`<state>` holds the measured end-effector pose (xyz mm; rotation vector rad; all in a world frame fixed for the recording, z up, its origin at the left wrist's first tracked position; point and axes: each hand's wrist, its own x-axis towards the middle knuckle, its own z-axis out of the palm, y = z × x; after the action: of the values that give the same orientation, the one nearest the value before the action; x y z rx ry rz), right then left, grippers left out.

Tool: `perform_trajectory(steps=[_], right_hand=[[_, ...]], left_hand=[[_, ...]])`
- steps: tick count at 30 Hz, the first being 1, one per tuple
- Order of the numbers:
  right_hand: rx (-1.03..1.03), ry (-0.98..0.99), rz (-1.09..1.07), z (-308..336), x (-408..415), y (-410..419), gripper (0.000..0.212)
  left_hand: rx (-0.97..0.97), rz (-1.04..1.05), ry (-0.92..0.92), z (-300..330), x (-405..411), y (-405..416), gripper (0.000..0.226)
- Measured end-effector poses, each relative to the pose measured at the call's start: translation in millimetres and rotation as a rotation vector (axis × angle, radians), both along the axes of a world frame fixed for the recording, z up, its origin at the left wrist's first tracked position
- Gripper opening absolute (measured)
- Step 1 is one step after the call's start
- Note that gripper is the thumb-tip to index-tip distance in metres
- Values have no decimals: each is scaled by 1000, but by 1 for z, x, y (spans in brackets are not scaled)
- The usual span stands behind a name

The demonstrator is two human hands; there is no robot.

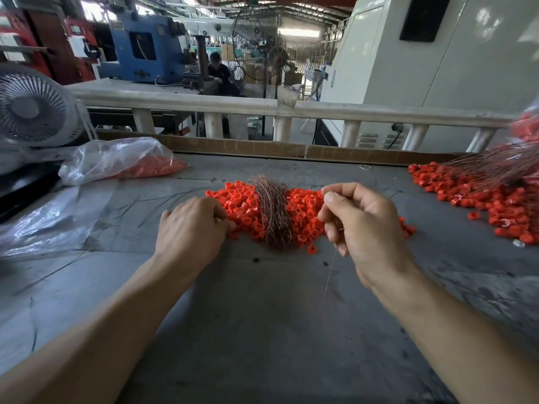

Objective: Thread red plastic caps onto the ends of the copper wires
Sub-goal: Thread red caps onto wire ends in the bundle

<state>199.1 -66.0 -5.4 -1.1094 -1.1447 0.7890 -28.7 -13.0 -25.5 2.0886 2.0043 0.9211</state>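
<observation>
A heap of red plastic caps point(242, 208) lies on the grey table point(262, 330) in front of me. A bundle of thin copper wires point(272, 211) lies across the heap's middle. My left hand point(191, 228) rests at the heap's left edge, its fingertips curled down among the caps; what they hold is hidden. My right hand point(361, 225) hovers over the heap's right side and pinches a single copper wire point(331, 266), which hangs down toward me from the fingers.
A second heap of red caps point(472, 199) with capped wires point(493, 164) lies at the right. A clear plastic bag of caps point(116, 160) sits at the back left, by a fan point(32, 109). Flat plastic sheet point(38, 220) covers the left. A cardboard strip point(291, 148) borders the far edge.
</observation>
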Motion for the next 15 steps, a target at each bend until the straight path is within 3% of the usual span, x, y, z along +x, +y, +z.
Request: perform_trajectory(steps=[7,15], right_hand=[[-19,-93,47,-6,-7,-1,13],[-40,-140,93,-8,-12,-3,11]], left_hand=[[6,-51,-23,-6,3,8,20],[52,-73,-77,-9,3,13,7]])
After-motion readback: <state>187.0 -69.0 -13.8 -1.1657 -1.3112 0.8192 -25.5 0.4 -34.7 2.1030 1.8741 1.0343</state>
